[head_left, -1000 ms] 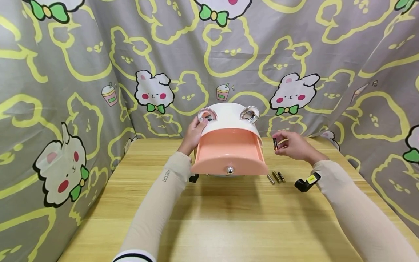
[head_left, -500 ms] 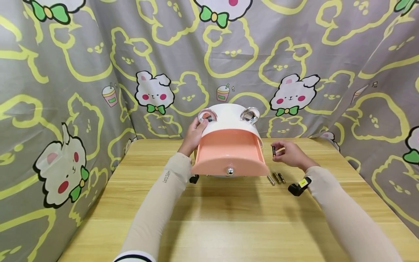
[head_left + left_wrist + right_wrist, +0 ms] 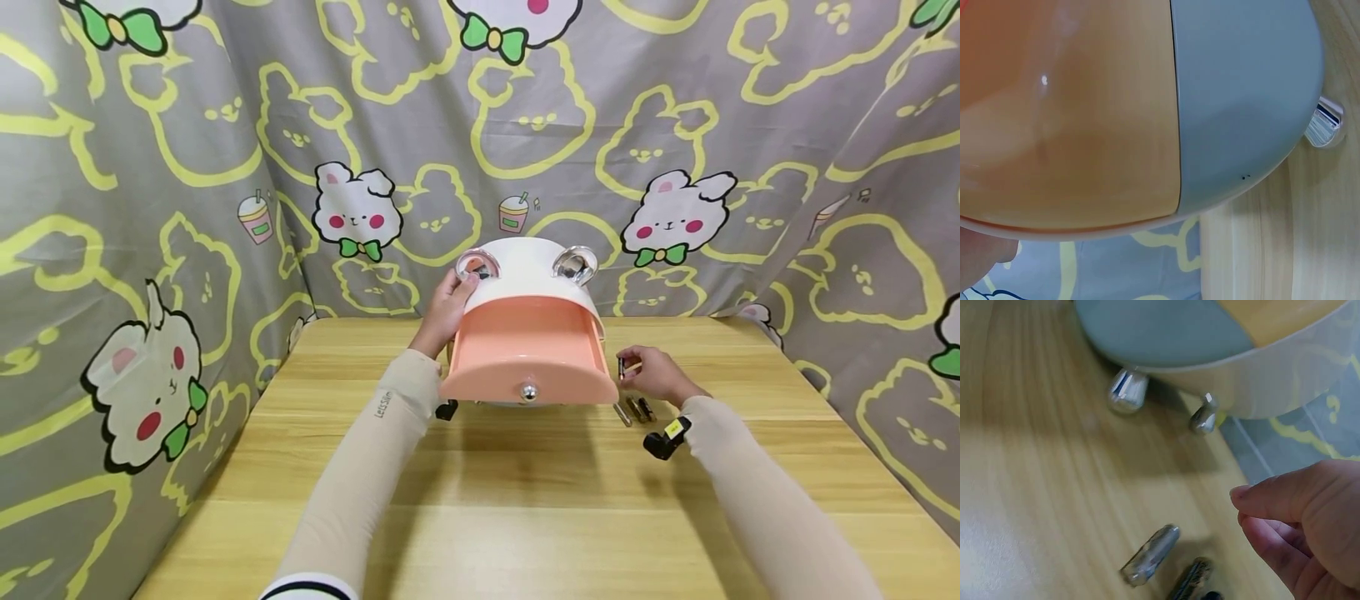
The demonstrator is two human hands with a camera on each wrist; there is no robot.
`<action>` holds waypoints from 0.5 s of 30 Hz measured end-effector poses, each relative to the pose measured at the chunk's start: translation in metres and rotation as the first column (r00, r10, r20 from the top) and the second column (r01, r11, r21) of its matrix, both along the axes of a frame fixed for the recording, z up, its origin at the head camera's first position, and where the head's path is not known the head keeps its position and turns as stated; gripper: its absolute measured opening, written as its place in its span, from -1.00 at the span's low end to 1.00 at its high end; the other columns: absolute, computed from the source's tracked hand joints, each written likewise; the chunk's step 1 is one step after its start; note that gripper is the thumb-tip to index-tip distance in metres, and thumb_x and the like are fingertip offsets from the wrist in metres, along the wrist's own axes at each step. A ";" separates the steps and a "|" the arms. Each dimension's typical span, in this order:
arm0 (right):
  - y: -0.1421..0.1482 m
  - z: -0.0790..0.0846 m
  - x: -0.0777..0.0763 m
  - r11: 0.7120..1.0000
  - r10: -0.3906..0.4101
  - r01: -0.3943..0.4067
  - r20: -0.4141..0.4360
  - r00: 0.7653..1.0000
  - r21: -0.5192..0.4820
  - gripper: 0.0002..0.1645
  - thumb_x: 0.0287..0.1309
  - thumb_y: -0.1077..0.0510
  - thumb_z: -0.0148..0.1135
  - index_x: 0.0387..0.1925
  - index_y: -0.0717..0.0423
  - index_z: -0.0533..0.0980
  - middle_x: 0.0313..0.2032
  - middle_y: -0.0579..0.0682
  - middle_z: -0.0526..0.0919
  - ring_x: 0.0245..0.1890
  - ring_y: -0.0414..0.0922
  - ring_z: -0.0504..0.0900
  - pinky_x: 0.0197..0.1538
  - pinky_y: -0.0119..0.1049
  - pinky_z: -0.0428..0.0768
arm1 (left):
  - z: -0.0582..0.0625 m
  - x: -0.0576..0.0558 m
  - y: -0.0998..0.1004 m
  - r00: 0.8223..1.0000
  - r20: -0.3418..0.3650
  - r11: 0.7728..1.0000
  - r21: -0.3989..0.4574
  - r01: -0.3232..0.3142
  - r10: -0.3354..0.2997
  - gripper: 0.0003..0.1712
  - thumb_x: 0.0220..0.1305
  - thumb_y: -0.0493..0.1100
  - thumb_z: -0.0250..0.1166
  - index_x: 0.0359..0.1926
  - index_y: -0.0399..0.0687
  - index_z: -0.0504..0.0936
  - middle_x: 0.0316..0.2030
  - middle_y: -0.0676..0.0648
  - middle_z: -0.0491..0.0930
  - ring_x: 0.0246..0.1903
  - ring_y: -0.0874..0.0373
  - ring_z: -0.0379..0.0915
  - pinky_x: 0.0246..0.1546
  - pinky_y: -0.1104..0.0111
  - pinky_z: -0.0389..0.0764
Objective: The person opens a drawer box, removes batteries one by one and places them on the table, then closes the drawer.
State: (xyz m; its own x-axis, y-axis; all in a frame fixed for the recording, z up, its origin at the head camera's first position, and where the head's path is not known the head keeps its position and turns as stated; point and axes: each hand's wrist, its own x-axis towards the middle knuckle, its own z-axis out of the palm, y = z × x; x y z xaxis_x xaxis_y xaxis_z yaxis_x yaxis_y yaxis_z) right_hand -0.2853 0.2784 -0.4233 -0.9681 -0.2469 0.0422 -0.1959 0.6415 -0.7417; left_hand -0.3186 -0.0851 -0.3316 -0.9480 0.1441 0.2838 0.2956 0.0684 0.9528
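Battery (image 3: 621, 368) looks hard, light and a bit slippery, so its middle seems best to hold. Right hand (image 3: 651, 372) pinches it; left hand (image 3: 445, 310) grips the box (image 3: 521, 258).

Head view forward-down, wrist views close — sharing drawer box (image 3: 527, 321)

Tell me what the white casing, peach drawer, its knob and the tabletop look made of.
White casing and peach drawer: probably plastic, glossy, going by smooth, evenly coloured surfaces with bright highlights. Knob: chrome-like with mirror reflections; metal or plated plastic, can't tell. Tabletop: wood or wood-look laminate, slightly shiny, with streaked grain.
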 end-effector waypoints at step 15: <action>-0.007 -0.019 -0.002 0.970 -0.035 0.056 -0.095 0.995 0.236 -0.44 0.01 0.18 0.34 -0.04 0.56 0.48 -0.30 0.22 0.63 -0.27 0.08 0.59 -0.14 -0.01 0.56 | -0.002 -0.001 0.002 1.000 -0.022 1.000 0.006 -0.003 0.003 -0.54 0.50 0.02 0.00 0.28 -0.10 0.36 0.01 -0.18 0.45 -0.11 0.09 0.39 -0.06 0.28 0.42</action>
